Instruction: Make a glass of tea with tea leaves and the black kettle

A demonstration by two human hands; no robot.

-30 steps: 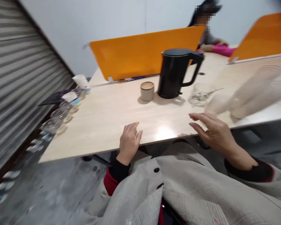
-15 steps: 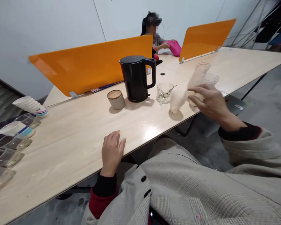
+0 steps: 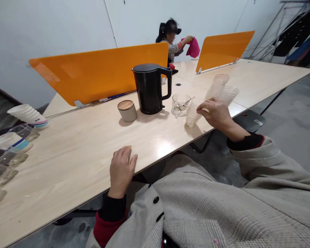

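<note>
Clear cups (image 3: 192,117) stand in a small stack on the counter (image 3: 80,148), a bit to the right of the middle of the frame. The right hand (image 3: 216,115) is right beside them. Its thumb and first fingers are close together at the top of the stack, like a pinch. The picture does not show if they have hold of a rim or only touch it.

The cups look thin, so a soft pinch on the rim should work best. A hard squeeze could bend them, and a hard push could tip the stack over. A glass bowl (image 3: 180,104) sits close by on the left side of the stack, so a swing that way could knock it. Another stack of cups (image 3: 229,95) is behind the hand, to the right in the frame, so the knuckles need some care too.

The right arm reaches in from the right side of the frame, with the back of the hand up and the fingers pointing left. The left hand (image 3: 122,168) lies at the near edge of the counter, low in the frame. Its fingers curve loosely, its thumb sticks out, and it holds nothing.
</note>
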